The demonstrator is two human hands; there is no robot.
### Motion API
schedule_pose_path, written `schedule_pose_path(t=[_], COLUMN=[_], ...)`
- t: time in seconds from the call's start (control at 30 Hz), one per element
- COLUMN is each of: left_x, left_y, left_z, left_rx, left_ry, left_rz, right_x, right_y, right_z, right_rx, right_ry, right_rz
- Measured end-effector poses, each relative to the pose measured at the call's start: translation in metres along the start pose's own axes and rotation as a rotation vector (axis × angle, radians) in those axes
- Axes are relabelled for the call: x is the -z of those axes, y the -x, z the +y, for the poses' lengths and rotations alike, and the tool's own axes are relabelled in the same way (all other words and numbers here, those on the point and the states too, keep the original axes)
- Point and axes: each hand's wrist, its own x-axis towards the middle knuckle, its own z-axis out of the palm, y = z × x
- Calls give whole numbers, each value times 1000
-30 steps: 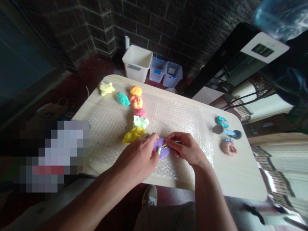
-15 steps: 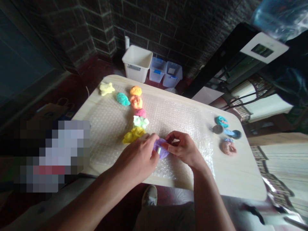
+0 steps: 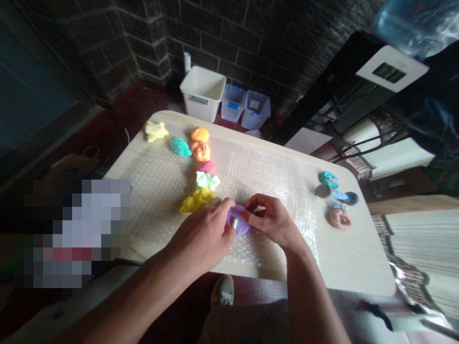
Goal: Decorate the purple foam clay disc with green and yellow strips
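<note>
On bubble wrap (image 3: 265, 172) over a pale table (image 3: 358, 258), both hands' fingers (image 3: 229, 215) pinch purple clay (image 3: 241, 228) near 3 bins (image 3: 202, 88).

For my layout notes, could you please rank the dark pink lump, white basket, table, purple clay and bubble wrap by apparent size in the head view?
1. Table
2. Bubble wrap
3. White basket
4. Purple clay, though partly covered
5. Dark pink lump

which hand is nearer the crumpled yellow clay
Left. The left hand is beside the crumpled yellow clay; the right hand is farther, past the purple clay.
</note>
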Motion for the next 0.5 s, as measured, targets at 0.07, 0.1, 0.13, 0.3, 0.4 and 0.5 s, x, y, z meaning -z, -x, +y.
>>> schedule_pose_path(t=[0.07,0.1,0.13,0.3,0.4,0.5], left_x=[0,0,0,-1,-1,-1], left_y=[0,0,0,0,0,0], left_z=[0,0,0,-1,-1,-1], left_rx=[-2,-3,-6,-7,-5,0], left_ry=[0,-1,0,10,8,8], left_rz=[-2,-4,-4,9,3,2], right_x=[0,0,0,0,0,0], right_y=[0,1,1,0,0,0], right_z=[-1,-1,-1,1,2,1], right_rx=[7,7,5,12,-5,-20], right_ry=[28,46,61,-1,-58,-69], right_rz=[12,23,32,4,-22,-14])
